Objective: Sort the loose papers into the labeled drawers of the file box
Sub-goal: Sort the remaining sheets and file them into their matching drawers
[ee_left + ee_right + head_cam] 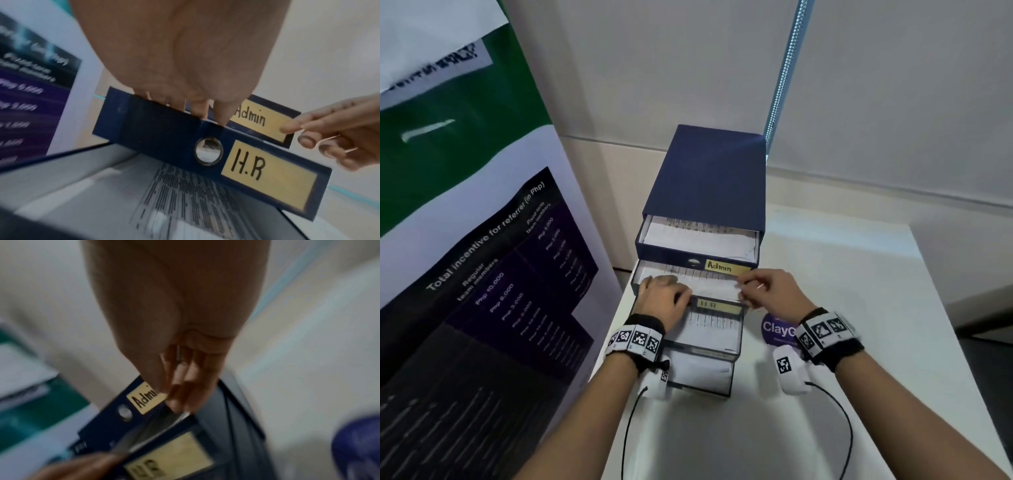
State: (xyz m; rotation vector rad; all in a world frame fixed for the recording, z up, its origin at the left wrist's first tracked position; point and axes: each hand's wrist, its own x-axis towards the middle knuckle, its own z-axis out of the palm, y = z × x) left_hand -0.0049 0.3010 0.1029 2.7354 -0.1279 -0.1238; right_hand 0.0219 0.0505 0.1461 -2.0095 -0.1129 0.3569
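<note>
Standing on a white table [842, 274], the dark blue file box [709, 171] runs its long axis away from the person, its drawers pulled out toward them in steps. Printed white papers [698, 226] lie flat inside. The left hand [666, 298] curls its fingers over the H.R drawer [205, 146] front. The right hand [770, 291] pinches a sheet's [709, 286] edge below the Admin label [722, 267].

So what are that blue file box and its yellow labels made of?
The file box looks like matte navy cardboard: flat, thin walls, dull sheen, though thin plastic is possible. The Admin label and H.R label seem yellowish paper, with marker-like handwriting, set in frames.
</note>
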